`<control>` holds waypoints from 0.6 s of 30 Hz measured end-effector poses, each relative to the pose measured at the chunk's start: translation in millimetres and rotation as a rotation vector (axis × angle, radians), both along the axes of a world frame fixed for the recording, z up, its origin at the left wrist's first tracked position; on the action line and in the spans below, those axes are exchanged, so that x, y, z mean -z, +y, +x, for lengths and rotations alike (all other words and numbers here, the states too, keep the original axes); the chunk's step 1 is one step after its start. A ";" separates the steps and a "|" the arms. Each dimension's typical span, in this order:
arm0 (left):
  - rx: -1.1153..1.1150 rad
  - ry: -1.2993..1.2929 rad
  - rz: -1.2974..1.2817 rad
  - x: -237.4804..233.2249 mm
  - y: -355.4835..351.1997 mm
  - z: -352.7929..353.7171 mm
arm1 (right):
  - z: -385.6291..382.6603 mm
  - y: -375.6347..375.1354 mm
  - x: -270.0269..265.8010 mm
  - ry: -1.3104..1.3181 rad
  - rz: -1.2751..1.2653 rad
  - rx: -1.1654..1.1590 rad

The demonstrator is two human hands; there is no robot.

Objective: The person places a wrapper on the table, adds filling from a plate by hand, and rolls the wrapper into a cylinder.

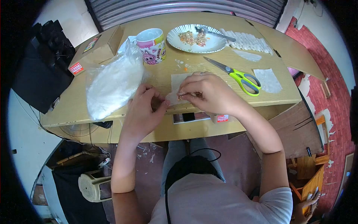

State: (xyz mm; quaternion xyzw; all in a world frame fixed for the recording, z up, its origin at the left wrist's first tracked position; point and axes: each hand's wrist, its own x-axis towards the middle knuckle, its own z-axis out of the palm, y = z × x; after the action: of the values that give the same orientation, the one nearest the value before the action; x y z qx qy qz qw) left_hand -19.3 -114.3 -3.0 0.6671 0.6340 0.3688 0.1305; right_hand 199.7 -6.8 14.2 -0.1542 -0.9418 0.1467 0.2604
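Head view, plate with chopped filling, bag with white contents, left hand, right hand both pinching wrapper

Pale grey T-shirt, plain, near six o'clock; short sleeve between four and five. Grey-blue trousers at six. Rounded black item at waist (bag or garment, cannot tell). Thin black cable, loop at two o'clock from it.
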 end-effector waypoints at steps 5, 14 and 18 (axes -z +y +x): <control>-0.047 -0.147 -0.200 -13.7 2.7 6.7 | -0.4 -0.9 0.9 0.006 0.002 0.023; 0.024 -0.407 0.117 -11.1 7.4 32.8 | -1.6 2.8 6.2 0.036 -0.004 0.021; 0.024 -0.447 0.199 0.1 -3.9 41.7 | -1.4 4.4 8.2 0.058 0.007 0.020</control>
State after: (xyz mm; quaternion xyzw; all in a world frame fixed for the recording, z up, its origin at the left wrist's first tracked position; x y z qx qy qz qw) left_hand 22.4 -118.2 -3.1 0.5862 0.5418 0.5663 0.2053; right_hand 198.3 -2.4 6.0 -0.1583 -0.9328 0.1454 0.2894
